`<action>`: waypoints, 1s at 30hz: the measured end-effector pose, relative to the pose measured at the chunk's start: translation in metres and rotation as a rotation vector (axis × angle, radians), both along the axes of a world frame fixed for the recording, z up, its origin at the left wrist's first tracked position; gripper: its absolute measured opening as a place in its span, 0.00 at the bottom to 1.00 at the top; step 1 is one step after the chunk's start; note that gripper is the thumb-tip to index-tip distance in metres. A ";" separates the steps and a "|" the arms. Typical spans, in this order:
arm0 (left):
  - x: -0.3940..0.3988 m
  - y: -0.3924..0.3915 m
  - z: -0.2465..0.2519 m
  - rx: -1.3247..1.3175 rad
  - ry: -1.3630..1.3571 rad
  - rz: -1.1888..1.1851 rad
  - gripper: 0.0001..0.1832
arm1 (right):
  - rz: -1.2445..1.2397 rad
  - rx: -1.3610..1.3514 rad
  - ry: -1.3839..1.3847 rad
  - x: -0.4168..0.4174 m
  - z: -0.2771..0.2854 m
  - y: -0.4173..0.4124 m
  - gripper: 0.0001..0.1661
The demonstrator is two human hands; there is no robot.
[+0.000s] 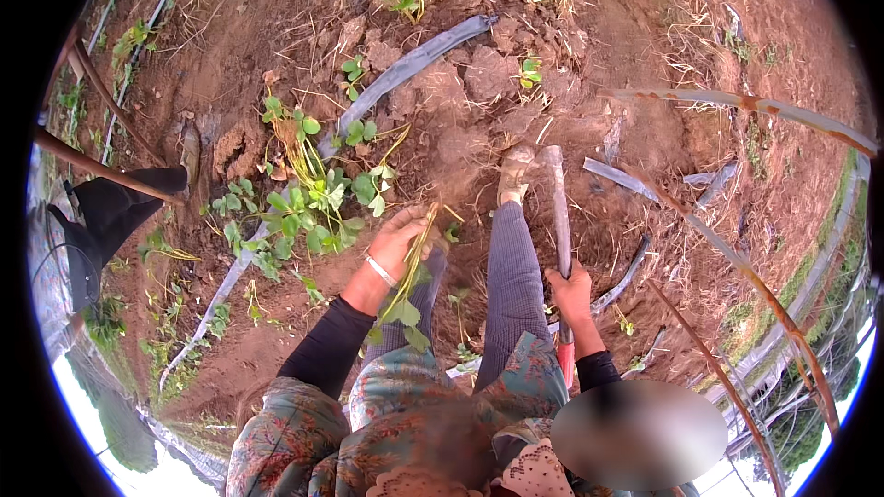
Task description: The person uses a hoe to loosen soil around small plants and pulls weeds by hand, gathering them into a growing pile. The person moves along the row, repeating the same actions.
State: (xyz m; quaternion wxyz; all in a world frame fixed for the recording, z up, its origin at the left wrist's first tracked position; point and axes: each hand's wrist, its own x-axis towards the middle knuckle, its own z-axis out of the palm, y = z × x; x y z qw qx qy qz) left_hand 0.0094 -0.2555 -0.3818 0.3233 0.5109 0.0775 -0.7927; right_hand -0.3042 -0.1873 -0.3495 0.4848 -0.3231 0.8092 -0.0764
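Observation:
My left hand (400, 245) grips a bunch of leafy plants (407, 290) by the stems, their leaves hanging down towards my lap. In my right hand (572, 288) is the handle (561, 221) of a long tool, held upright beside my leg, with a red part (566, 362) below the hand. The kind of tool cannot be told. Left of my left hand lies a heap of green strawberry-like plants (304, 217) with yellowish stems. Several small plants stand in the reddish soil ahead, among them one (530, 72) beyond my shoe (516, 169).
A flat grey hose (421, 59) crosses the soil under the plants. Rusty metal hoops (760, 107) arch over the right side, with a cut hose piece (621, 179) near them. At the left stands another person's dark-clad leg (124, 203) beside a rusty bar (103, 169).

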 end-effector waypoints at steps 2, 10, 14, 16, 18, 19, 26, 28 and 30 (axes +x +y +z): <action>-0.006 0.005 -0.009 0.045 -0.015 0.014 0.12 | -0.072 -0.040 -0.068 -0.011 -0.015 -0.001 0.09; -0.057 0.001 -0.032 0.168 -0.120 0.020 0.13 | 0.045 0.158 -0.055 -0.065 -0.027 -0.040 0.14; -0.087 -0.010 -0.036 0.186 -0.094 0.046 0.12 | 0.097 0.208 -0.045 -0.084 -0.025 -0.056 0.15; -0.099 -0.014 -0.038 0.193 -0.107 0.050 0.12 | 0.113 0.223 -0.058 -0.091 -0.024 -0.064 0.14; -0.104 -0.015 -0.040 0.197 -0.132 0.058 0.12 | 0.183 0.195 -0.042 -0.091 -0.017 -0.075 0.15; -0.105 -0.015 -0.041 0.199 -0.147 0.062 0.12 | 0.228 0.162 -0.038 -0.091 -0.017 -0.078 0.15; -0.101 0.003 -0.048 0.254 -0.360 0.201 0.05 | 0.438 -0.206 -0.243 -0.044 -0.022 -0.126 0.16; -0.096 0.010 -0.049 0.267 -0.368 0.203 0.05 | 0.523 -0.258 -0.298 -0.013 -0.030 -0.156 0.16; -0.096 0.010 -0.047 0.264 -0.354 0.192 0.05 | 0.735 -0.282 -0.155 0.008 -0.052 -0.182 0.17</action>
